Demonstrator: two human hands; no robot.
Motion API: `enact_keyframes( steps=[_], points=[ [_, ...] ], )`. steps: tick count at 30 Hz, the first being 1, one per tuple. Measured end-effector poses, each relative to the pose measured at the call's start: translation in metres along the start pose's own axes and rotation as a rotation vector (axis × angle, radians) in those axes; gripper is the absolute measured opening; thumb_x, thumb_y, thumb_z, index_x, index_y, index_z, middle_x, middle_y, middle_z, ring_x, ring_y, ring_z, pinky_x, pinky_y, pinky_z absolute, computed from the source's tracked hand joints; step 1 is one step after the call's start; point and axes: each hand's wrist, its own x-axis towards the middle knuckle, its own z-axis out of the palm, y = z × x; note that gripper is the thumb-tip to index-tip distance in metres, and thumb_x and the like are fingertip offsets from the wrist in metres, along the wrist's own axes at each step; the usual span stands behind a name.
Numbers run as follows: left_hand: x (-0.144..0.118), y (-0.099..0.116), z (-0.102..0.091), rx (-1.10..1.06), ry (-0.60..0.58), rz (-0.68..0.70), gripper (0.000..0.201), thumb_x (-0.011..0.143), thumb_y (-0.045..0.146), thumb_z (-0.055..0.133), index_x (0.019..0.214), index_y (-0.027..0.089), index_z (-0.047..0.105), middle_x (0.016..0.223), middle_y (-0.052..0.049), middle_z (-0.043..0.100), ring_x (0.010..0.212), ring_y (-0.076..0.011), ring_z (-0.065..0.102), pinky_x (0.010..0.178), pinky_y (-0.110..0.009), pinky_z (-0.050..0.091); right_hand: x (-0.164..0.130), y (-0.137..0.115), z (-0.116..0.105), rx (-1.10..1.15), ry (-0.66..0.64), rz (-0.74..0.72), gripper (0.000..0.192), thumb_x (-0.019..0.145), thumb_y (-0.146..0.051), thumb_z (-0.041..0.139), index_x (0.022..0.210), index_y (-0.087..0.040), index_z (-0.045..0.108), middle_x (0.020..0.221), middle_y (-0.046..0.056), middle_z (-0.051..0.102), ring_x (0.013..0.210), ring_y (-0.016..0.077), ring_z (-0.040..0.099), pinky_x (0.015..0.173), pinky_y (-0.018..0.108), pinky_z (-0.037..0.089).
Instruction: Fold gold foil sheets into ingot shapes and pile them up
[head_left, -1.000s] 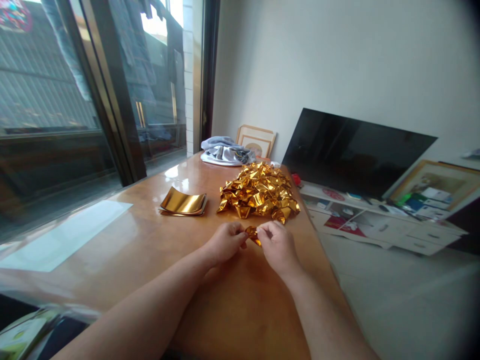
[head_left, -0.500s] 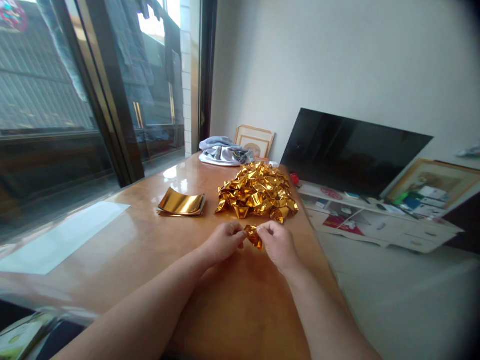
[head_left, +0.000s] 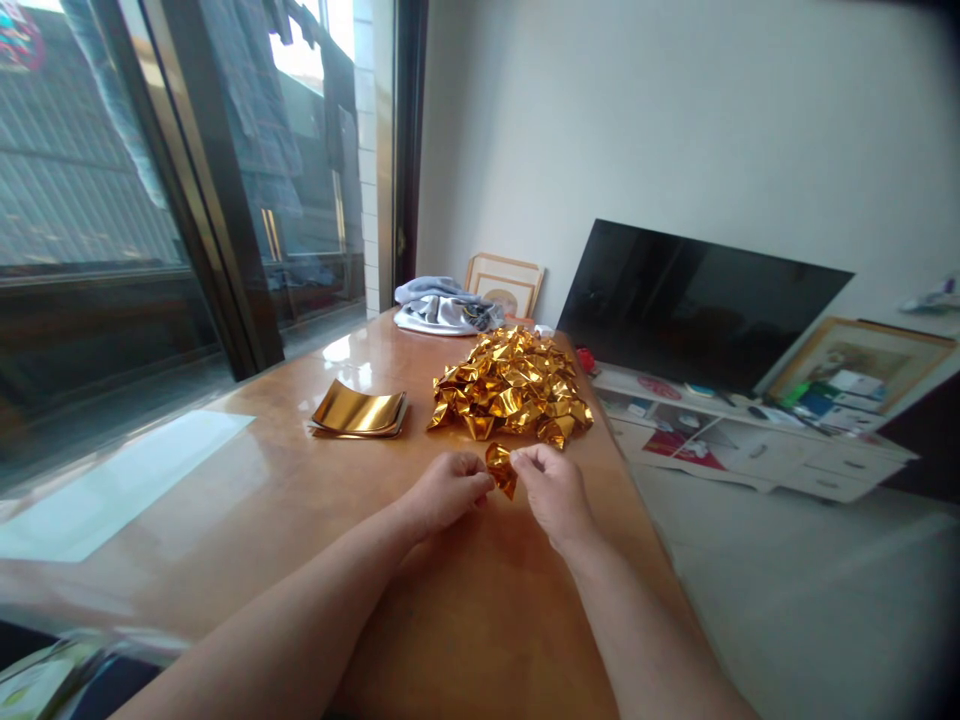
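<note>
Both my hands meet over the wooden table (head_left: 480, 620), pinching a small folded piece of gold foil paper (head_left: 500, 468) between them. My left hand (head_left: 448, 491) grips its left side with thumb and fingertips. My right hand (head_left: 551, 490) grips its right side, fingers curled. Just beyond the hands lies a heap of several folded gold foil pieces (head_left: 511, 387). To the left of that heap sits a small stack of flat gold foil sheets (head_left: 358, 414), their edges curling up.
A grey cloth bundle (head_left: 442, 305) and a picture frame (head_left: 504, 284) sit at the table's far end. A window runs along the left. Right of the table stand a black TV (head_left: 697, 305) and a low white cabinet (head_left: 757, 445) with clutter.
The foil piece has been turned and worked slightly between my fingers. The view has shifted a little; the hands stay in about the same spot.
</note>
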Motion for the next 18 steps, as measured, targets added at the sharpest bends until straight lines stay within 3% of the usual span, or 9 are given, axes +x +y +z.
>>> enact_keyframes(
  steps=[18],
  points=[
    [0.0024, -0.0017, -0.0008, -0.035, 0.029, 0.044, 0.015, 0.079, 0.027, 0.056, 0.071, 0.015, 0.061, 0.063, -0.001, 0.063, 0.054, -0.0109, 0.052, 0.052, -0.022, 0.034, -0.0013, 0.0011, 0.0038, 0.13, 0.028, 0.11, 0.031, 0.084, -0.047, 0.063, 0.076, -0.017, 0.066, 0.068, 0.0, 0.06, 0.061, 0.0135, 0.048, 0.058, 0.025, 0.04]
  ],
)
